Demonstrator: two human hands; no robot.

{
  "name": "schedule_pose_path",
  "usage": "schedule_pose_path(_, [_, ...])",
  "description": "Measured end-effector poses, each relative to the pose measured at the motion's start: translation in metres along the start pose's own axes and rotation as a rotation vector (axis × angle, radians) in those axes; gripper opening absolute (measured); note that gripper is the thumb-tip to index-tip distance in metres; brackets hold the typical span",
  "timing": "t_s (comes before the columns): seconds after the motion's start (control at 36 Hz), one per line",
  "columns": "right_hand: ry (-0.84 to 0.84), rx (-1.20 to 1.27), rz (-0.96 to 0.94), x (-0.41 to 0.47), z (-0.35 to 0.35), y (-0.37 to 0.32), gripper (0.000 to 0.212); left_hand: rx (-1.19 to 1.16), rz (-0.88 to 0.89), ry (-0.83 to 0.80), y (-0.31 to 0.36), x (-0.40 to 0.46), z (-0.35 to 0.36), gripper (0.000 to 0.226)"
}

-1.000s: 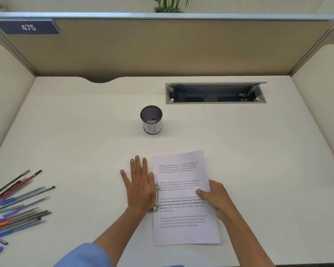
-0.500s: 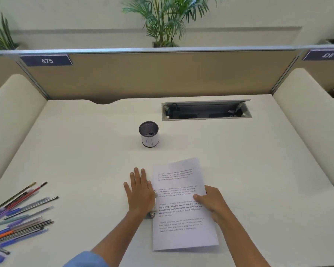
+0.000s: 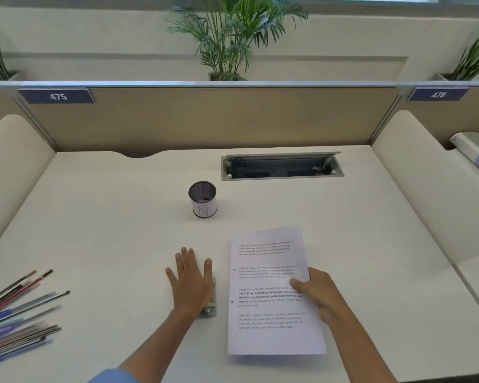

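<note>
A printed sheet of paper (image 3: 268, 335) lies near the front of the white desk (image 3: 122, 230), with two small punched holes along its left edge. My right hand (image 3: 317, 295) pinches the sheet's right edge, thumb on top. My left hand (image 3: 190, 281) lies flat with straight fingers on a small metal hole punch (image 3: 210, 309), which is mostly hidden under the palm. The paper sits just right of the punch, apart from it.
A black mesh pen cup (image 3: 203, 199) marked N stands behind the hands. Several pens and pencils (image 3: 17, 316) lie scattered at the left front. An open cable tray (image 3: 282, 167) is recessed at the back. Padded dividers flank the desk.
The paper has slid to the right, out of the hole punch, and now shows two holes. My left hand stays on the punch. The camera has tilted upward.
</note>
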State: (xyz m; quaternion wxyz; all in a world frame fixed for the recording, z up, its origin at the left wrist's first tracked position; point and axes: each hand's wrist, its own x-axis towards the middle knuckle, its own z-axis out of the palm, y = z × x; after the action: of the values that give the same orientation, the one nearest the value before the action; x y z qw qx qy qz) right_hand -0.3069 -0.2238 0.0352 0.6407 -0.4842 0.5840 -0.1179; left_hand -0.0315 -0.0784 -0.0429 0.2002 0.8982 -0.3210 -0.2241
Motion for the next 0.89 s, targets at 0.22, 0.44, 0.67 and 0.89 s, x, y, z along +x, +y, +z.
schedule_pose_path(0.22, [0.001,0.121,-0.087,-0.008,-0.016,-0.009,0.024,-0.409,0.277,0.187,0.031,-0.022,-0.015,0.070])
schedule_pose_path(0.44, [0.005,0.224,-0.268,-0.017,-0.022,-0.030,0.025,-0.916,0.184,-0.146,0.096,-0.047,-0.035,0.094])
schedule_pose_path(0.67, [0.179,0.247,-0.555,-0.039,-0.026,-0.053,0.016,-1.086,0.244,-0.058,0.140,-0.044,-0.061,0.025])
schedule_pose_path(0.89, [0.365,0.240,-0.682,-0.042,-0.027,-0.037,0.008,-0.985,0.474,0.064,0.161,-0.048,-0.049,0.017])
